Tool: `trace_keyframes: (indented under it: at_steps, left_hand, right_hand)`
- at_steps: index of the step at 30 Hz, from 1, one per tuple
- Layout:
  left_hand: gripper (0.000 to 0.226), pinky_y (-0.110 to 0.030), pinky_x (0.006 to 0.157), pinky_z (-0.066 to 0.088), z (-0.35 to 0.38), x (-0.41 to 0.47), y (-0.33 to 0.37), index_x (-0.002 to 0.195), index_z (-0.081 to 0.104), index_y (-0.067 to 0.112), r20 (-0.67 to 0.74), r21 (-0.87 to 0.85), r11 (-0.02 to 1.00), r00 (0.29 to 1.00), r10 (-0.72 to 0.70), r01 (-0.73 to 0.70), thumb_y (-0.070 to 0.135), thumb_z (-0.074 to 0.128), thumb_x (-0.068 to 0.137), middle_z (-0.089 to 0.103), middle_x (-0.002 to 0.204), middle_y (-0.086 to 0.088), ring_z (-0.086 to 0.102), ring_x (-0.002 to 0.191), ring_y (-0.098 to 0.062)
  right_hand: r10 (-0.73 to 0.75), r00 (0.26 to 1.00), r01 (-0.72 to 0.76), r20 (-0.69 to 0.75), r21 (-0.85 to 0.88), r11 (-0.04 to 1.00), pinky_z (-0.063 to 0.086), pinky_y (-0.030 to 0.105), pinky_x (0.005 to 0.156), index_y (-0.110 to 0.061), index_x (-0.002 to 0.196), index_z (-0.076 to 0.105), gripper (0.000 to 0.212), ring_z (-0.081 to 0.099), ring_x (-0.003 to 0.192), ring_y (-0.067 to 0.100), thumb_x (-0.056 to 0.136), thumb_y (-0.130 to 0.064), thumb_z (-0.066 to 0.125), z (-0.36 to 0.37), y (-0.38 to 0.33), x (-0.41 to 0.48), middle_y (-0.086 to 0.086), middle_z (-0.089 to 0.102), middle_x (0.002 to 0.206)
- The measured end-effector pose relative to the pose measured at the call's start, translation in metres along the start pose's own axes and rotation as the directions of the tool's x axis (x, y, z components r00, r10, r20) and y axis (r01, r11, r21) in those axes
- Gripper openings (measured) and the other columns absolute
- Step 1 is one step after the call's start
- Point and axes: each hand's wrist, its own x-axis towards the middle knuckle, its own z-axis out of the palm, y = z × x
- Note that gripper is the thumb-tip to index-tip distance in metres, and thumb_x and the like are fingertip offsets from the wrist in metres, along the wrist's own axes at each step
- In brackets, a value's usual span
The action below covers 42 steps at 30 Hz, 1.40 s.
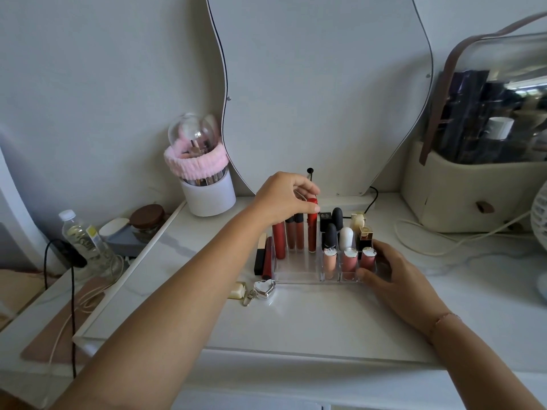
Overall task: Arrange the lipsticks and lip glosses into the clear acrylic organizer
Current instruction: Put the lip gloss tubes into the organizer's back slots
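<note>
The clear acrylic organizer [299, 273] stands on the white vanity top, in the middle. Several lip glosses stand upright in its left half and several lipsticks in its right cells. My left hand [285, 199] is above the back left, its fingertips pinched on the cap of a tall red lip gloss [312, 232] that stands upright in a slot. My right hand [390, 276] grips the organizer's front right corner. Two tubes, a black-and-gold lipstick [260, 255] and a dark red gloss [268, 258], lie on the table against the organizer's left side.
A cream case and a silver heart keyring [264, 289] lie just in front of the organizer. A white brush holder with a pink headband [207, 187] stands at the back left, a mirror [319, 93] behind, and a beige cosmetics box [473, 184] at the right. Cables run behind.
</note>
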Motion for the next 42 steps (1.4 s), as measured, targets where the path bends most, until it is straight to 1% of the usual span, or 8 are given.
trace_keyframes:
  at_steps: [11, 17, 20, 24, 28, 32, 37, 42]
  left_hand:
    - [0.03, -0.016, 0.079, 0.049, -0.006, -0.004, 0.002, 0.092, 0.07, 0.027, 0.038, -0.079, 0.997, 0.999, 0.004, -0.001, 0.028, 0.083, 0.065, 0.073, 0.089, 0.008, 0.066, 0.086, -0.005]
    - [0.028, -0.012, 0.08, 0.048, -0.05, -0.028, -0.019, 0.095, 0.069, 0.027, -0.157, -0.29, 0.956, 0.988, 0.006, -0.052, 0.027, 0.081, 0.069, 0.072, 0.096, 0.007, 0.066, 0.091, -0.004]
    - [0.035, -0.01, 0.08, 0.044, -0.065, -0.052, -0.05, 0.095, 0.068, 0.032, -0.18, -0.243, 0.97, 0.981, -0.072, 0.026, 0.041, 0.078, 0.063, 0.071, 0.099, 0.011, 0.064, 0.095, 0.0]
    - [0.042, -0.021, 0.097, 0.039, -0.055, -0.073, -0.089, 0.102, 0.064, 0.036, 0.031, -0.049, 0.98, 0.981, -0.191, 0.192, 0.034, 0.082, 0.065, 0.063, 0.113, 0.019, 0.053, 0.113, 0.001]
    - [0.071, -0.009, 0.086, 0.039, -0.035, -0.074, -0.097, 0.128, 0.05, 0.03, 0.26, 0.106, 0.969, 0.935, -0.242, 0.221, 0.037, 0.082, 0.065, 0.048, 0.133, 0.018, 0.048, 0.112, 0.005]
    - [0.085, -0.032, 0.111, 0.031, -0.026, -0.063, -0.092, 0.137, 0.043, 0.021, 0.385, 0.114, 0.977, 0.898, -0.211, 0.18, 0.034, 0.083, 0.064, 0.043, 0.142, 0.009, 0.037, 0.131, -0.005]
    - [0.099, -0.056, 0.102, 0.039, -0.028, -0.059, -0.087, 0.14, 0.037, 0.03, 0.468, 0.122, 0.957, 0.835, -0.291, 0.265, 0.042, 0.087, 0.055, 0.038, 0.145, 0.012, 0.043, 0.128, -0.014]
    - [0.095, -0.036, 0.106, 0.038, -0.028, -0.057, -0.087, 0.138, 0.039, 0.031, 0.515, 0.135, 0.967, 0.818, -0.254, 0.215, 0.043, 0.086, 0.056, 0.038, 0.144, 0.015, 0.034, 0.132, -0.008]
  right_hand:
    - [-0.003, 1.0, 0.003, 0.005, 0.002, 1.0, 0.038, 0.022, 0.083, -0.027, 0.132, 0.044, 0.059, 0.056, 0.105, 0.01, 0.079, -0.032, 0.069, -0.001, -0.001, 0.0, -0.007, 0.06, 0.117]
    - [-0.003, 1.0, 0.003, 0.005, 0.012, 1.0, 0.039, 0.023, 0.082, -0.028, 0.132, 0.044, 0.058, 0.058, 0.104, 0.01, 0.079, -0.032, 0.069, 0.0, 0.0, -0.001, -0.007, 0.062, 0.116]
    - [0.006, 1.0, -0.006, 0.007, 0.001, 1.0, 0.038, 0.024, 0.083, -0.026, 0.133, 0.043, 0.059, 0.057, 0.105, 0.011, 0.08, -0.032, 0.068, -0.001, -0.001, -0.001, -0.006, 0.06, 0.117]
    - [0.01, 1.0, -0.01, 0.01, -0.005, 1.0, 0.037, 0.024, 0.083, -0.025, 0.135, 0.042, 0.06, 0.055, 0.101, 0.01, 0.081, -0.031, 0.067, -0.001, -0.004, -0.002, -0.009, 0.057, 0.113]
    - [0.015, 1.0, -0.015, 0.007, 0.004, 1.0, 0.038, 0.025, 0.082, -0.027, 0.133, 0.043, 0.057, 0.056, 0.1, 0.011, 0.081, -0.029, 0.067, -0.002, -0.008, -0.004, -0.008, 0.059, 0.11]
    - [0.012, 1.0, -0.012, 0.012, 0.006, 1.0, 0.039, 0.027, 0.081, -0.027, 0.133, 0.044, 0.056, 0.057, 0.1, 0.013, 0.082, -0.028, 0.067, -0.002, -0.01, -0.006, -0.007, 0.06, 0.109]
    - [0.012, 1.0, -0.012, 0.018, 0.02, 1.0, 0.039, 0.027, 0.083, -0.025, 0.133, 0.044, 0.057, 0.057, 0.101, 0.013, 0.081, -0.026, 0.068, -0.003, -0.01, -0.005, -0.007, 0.061, 0.11]
    - [0.008, 1.0, -0.008, 0.004, 0.015, 1.0, 0.038, 0.025, 0.08, -0.025, 0.132, 0.046, 0.056, 0.058, 0.099, 0.012, 0.081, -0.027, 0.068, -0.002, -0.009, -0.005, -0.008, 0.062, 0.108]
